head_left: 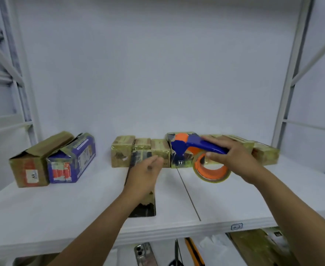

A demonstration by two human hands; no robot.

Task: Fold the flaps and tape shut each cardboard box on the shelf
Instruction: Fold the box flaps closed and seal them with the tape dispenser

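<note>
Spanning the view, a white shelf [62, 208] carries all the cardboard boxes. A row of tape-wrapped boxes [122, 152] stands along its back edge, from the centre towards the right upright. Well apart at the left lie a brown box [33, 164] with a flap raised and, touching it, a blue printed box [71, 160] with its end flaps parted. A long dark box [144, 206] lies front to back at the centre, its far end meeting the row. The right hand [232, 156] grips the blue handle of a tape dispenser [202, 145], fingers curled round it, in front of the row, with the orange-cored tape roll [211, 171] hanging below. The left hand [144, 175] is over the dark box, fingers loosely extended and holding nothing; contact with the box cannot be determined. On the level beneath lie a phone [145, 253] and an orange-handled tool [194, 250].
</note>
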